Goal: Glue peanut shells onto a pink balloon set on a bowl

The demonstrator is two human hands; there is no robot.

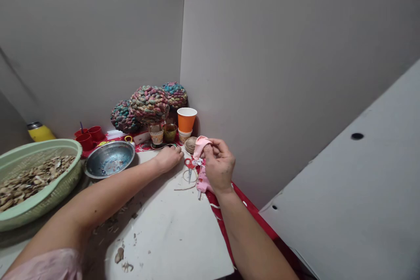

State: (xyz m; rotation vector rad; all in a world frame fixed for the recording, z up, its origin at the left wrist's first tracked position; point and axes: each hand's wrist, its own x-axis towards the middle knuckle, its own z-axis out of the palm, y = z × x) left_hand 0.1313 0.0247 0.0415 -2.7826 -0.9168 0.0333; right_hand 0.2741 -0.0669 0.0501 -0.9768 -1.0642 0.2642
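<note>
My right hand (220, 162) is raised over the right side of the work surface. Its thumb and fingers pinch a pink piece of cloth or paper (201, 144). Lower down, my left hand (169, 158) is on the white board (170, 232), palm down with curled fingers; whatever is under the fingertips is hidden. A thin cord (164, 145) passes just behind it. Between the hands lie red-handled scissors (189, 165) and a ball of twine (190, 145). A pink glue gun (204, 181) lies below my right hand, partly covered by it.
Painted, shell-covered tree shapes (149, 104) stand behind, beside an orange paper cup (187, 120). At left are a metal bowl (98, 157), red cups (84, 141), a yellow bottle (41, 132) and a green basket (77, 151) of shells. Grey panels (262, 74) enclose the back and right.
</note>
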